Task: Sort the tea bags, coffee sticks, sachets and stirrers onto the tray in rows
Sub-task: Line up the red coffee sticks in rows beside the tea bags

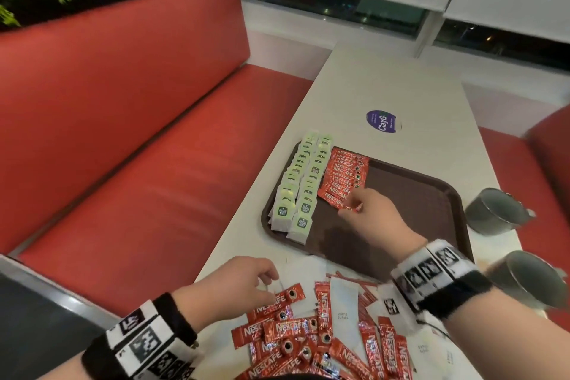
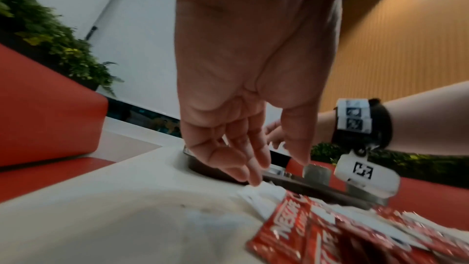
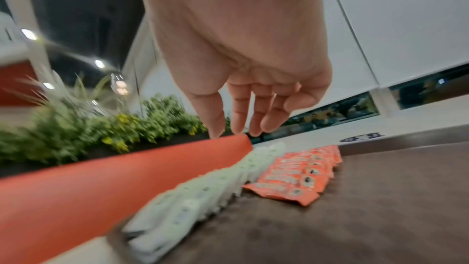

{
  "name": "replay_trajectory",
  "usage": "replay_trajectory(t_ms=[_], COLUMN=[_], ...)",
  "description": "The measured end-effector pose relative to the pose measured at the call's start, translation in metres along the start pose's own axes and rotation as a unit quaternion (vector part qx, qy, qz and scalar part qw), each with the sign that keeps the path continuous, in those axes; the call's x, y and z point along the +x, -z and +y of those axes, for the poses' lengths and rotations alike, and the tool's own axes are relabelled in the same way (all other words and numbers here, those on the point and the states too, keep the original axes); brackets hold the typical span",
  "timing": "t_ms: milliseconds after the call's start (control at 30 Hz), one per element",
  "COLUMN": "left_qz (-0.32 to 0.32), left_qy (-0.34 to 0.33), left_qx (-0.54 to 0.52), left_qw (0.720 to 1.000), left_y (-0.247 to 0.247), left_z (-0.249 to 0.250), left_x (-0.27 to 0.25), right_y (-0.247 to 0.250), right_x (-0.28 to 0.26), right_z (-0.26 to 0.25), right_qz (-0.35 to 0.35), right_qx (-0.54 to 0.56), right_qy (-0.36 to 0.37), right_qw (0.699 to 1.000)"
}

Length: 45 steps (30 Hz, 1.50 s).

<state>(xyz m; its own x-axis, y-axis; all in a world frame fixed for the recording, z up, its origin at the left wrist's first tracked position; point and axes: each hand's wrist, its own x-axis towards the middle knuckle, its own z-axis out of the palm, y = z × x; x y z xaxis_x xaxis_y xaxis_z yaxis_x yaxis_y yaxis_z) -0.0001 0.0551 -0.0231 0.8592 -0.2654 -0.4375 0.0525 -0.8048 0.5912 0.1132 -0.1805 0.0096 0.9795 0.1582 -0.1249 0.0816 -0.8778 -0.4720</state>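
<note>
A brown tray (image 1: 401, 200) lies on the white table. Along its left side stand two rows of green tea bags (image 1: 296, 191), and beside them a row of red Nescafe sticks (image 1: 342, 176). My right hand (image 1: 348, 203) hovers at the near end of that row, fingers hanging loose and holding nothing (image 3: 236, 133). In the right wrist view the tea bags (image 3: 203, 194) and the sticks (image 3: 299, 174) lie below it. A loose pile of red sticks (image 1: 308, 333) and white sugar sachets (image 1: 342, 308) lies in front of the tray. My left hand (image 1: 271, 284) reaches into the pile's far left corner, its fingertips (image 2: 253, 180) touching a white sachet.
Two metal cups (image 1: 496, 210) (image 1: 530, 278) stand on the table right of the tray. A purple round sticker (image 1: 381, 121) is stuck to the table beyond the tray. A red bench (image 1: 123, 133) runs along the table's left edge. The tray's right half is bare.
</note>
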Motion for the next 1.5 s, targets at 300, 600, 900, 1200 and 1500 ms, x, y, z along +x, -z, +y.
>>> replay_trajectory(t_ms=[300,600,900,1200,1500], left_qz=[0.015,0.073,0.091,0.02,-0.068], left_qy=[-0.024,-0.049,0.036,0.037,-0.055], left_qx=[0.144,0.117,-0.086,-0.111,-0.059], left_qw=[0.989,0.989,0.991,0.993,0.994], left_y=[-0.025,-0.022,-0.003,-0.002,-0.008], left_z=[0.002,0.0,-0.018,-0.006,0.014], left_x=[0.007,0.004,-0.011,-0.008,-0.009], right_y=[-0.043,-0.072,-0.075,-0.073,-0.056], right_x=[-0.118,-0.124,-0.11,-0.106,-0.109], right_z=[-0.018,-0.029,-0.02,-0.021,-0.039], right_qz=[-0.243,-0.191,-0.153,-0.192,-0.143], right_qx=[-0.189,-0.28,-0.215,-0.2,-0.109], right_qy=[0.264,0.324,0.228,0.208,0.21], right_qw=[0.914,0.883,0.937,0.938,0.961])
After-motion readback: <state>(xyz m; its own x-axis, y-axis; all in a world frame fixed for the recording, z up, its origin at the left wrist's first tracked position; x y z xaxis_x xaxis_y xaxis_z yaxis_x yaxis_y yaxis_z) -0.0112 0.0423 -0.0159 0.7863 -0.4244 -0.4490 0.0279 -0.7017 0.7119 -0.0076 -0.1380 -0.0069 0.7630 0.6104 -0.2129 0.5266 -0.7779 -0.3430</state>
